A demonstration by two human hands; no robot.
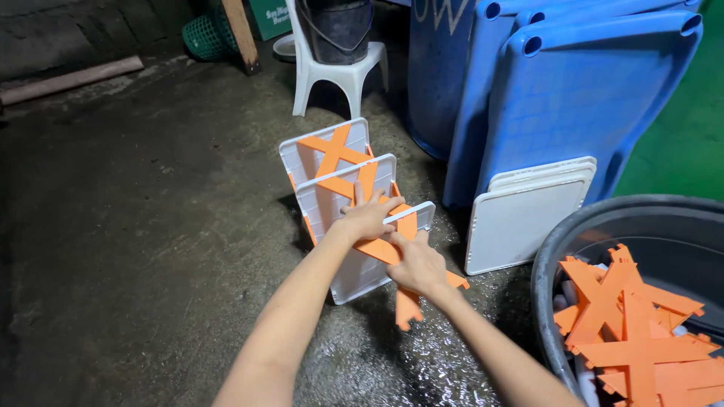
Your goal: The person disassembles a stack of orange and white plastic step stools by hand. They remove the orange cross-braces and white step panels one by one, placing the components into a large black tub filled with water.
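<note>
Both hands are on the front orange cross piece (381,252), an X-shaped plastic bit lying against the nearest white tray (354,275) in a little row of three trays standing on edge on the wet concrete floor (151,226). The left hand (369,215) lies flat with its fingers spread, pressing down on the top of the cross and the tray rim. The right hand (416,264) is curled around the cross's lower arm, holding it tight.

The key relation: the cross sits directly under both palms, with the left hand at about 11 o'clock from the right one. The arm the right hand holds runs long from roughly 10 o'clock down to 4 o'clock, its free tip poking out past the tray toward 4 o'clock. Another leg hangs down to 6 o'clock below the right wrist. The right hand is the one nearer that free end.

Another orange cross shows between the back trays. At 3 o'clock a dark tub (550,256) holds a pile of spare crosses (641,324), and blue bins (581,98) lean at 1 o'clock.
</note>
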